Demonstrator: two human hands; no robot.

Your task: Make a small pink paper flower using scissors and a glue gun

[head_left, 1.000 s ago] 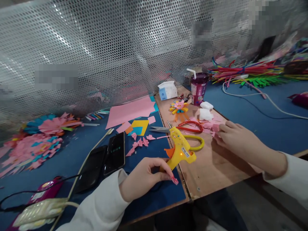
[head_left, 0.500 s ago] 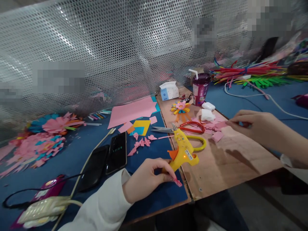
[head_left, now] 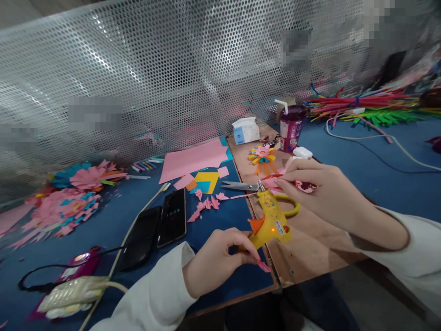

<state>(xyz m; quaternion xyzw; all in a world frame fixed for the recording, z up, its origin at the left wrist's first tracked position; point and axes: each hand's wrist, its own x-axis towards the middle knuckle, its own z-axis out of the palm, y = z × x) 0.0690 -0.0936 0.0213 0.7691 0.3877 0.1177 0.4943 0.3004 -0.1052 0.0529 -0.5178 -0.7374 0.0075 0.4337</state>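
Observation:
My left hand [head_left: 223, 262], at the front of the blue mat, pinches a small folded piece of pink paper [head_left: 263, 266] between thumb and finger. Just past it, a yellow glue gun [head_left: 270, 211] with an orange trigger and a lit orange light points away from me; its lower end goes behind my left fingers, and I cannot tell whether they touch it. My right hand [head_left: 317, 188] is closed in a pinch by the gun's metal nozzle, over pink scraps; what its fingertips hold is unclear. Scissors [head_left: 239, 185] lie beside the nozzle, their red handle partly covered by my right hand.
Small pink folded pieces [head_left: 208, 203] and coloured paper sheets [head_left: 195, 158] lie ahead. Two phones [head_left: 172, 216] and a power strip [head_left: 65, 294] with cables are left. Beyond stand a paper flower [head_left: 262, 155], a purple cup [head_left: 292, 128], a tissue pack [head_left: 246, 131] and a perforated metal screen [head_left: 155, 78].
My right hand has moved left from over the board's right side to the glue gun's nozzle. My left hand still pinches the pink paper in about the same place.

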